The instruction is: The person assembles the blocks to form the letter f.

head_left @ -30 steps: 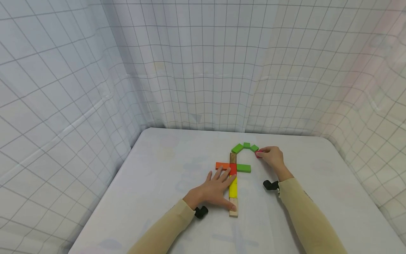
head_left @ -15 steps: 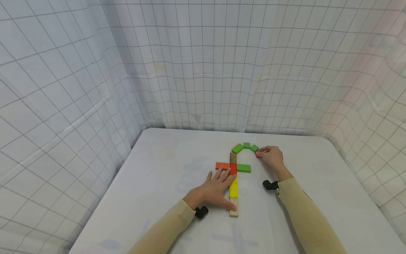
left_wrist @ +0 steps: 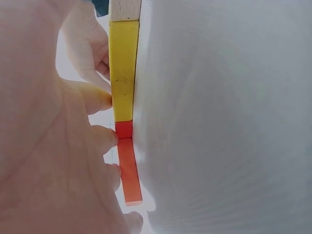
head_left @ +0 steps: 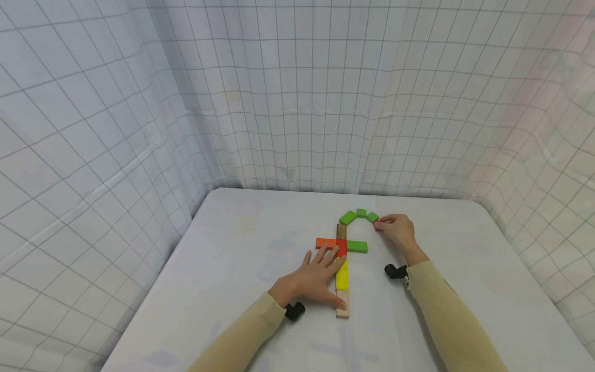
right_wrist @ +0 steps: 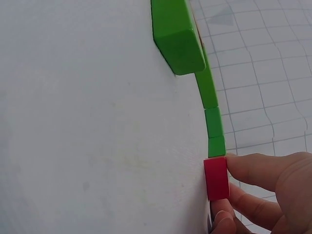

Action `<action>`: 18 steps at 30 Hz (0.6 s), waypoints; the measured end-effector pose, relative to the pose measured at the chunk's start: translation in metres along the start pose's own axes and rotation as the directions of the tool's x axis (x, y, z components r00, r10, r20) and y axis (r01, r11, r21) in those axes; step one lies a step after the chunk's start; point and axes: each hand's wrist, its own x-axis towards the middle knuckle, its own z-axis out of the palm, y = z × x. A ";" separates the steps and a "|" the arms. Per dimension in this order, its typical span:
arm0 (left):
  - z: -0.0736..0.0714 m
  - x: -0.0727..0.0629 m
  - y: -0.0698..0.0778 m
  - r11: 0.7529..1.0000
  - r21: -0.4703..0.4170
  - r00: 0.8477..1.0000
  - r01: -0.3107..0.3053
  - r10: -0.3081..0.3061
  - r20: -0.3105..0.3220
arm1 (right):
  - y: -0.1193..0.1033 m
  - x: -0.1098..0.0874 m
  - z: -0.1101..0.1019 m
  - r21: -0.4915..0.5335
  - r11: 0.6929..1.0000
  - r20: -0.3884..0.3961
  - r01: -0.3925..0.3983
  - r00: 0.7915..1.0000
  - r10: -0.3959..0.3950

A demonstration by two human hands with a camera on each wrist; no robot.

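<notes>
Flat wooden blocks form a cross with a curved hook on the white table. Fingers spread, my left hand [head_left: 313, 279] rests along the upright: its thumb lies on the plain wood block [head_left: 342, 313], other fingertips at the yellow block [head_left: 342, 278], the red block [head_left: 342, 244] and the orange block [head_left: 325, 242]. A green block [head_left: 357, 246] makes the right arm. Above stands a dark brown block [head_left: 341, 231], from which several green blocks [head_left: 347, 217] curve right. My right hand [head_left: 400, 230] pinches a pinkish-red block [right_wrist: 216, 178] at the end of that curve.
White cloth with a dark grid [head_left: 297, 103] hangs behind and at both sides of the table [head_left: 241, 232]. A black wrist camera [head_left: 396, 271] juts from the right sleeve, another black camera [head_left: 295, 311] from the left.
</notes>
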 end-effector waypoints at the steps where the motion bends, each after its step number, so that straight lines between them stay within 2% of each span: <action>1: 0.000 0.000 0.000 1.000 0.000 1.000 -0.002 0.002 -0.001 | 0.001 0.000 0.000 -0.003 1.000 -0.002 0.000 1.000 0.000; 4: 0.000 0.001 -0.001 1.000 -0.005 1.000 -0.006 0.006 0.002 | 0.002 0.001 -0.002 0.005 1.000 0.011 -0.012 1.000 0.012; 8: -0.002 0.002 -0.006 0.999 -0.026 0.999 -0.038 0.037 -0.028 | 0.000 -0.001 -0.007 0.023 0.999 0.057 -0.039 0.998 0.037; 12: -0.014 0.002 -0.014 0.995 -0.079 0.990 -0.054 0.043 -0.137 | -0.008 -0.007 -0.016 0.016 1.000 0.076 -0.007 0.997 0.005; 15: -0.026 0.000 -0.019 0.993 -0.117 0.971 -0.033 0.004 -0.237 | -0.015 -0.011 -0.023 -0.016 0.998 0.071 0.064 0.996 -0.063; 18: -0.036 -0.004 -0.023 0.991 -0.130 0.951 0.006 -0.046 -0.307 | -0.022 -0.017 -0.030 -0.044 0.989 0.070 0.145 0.987 -0.141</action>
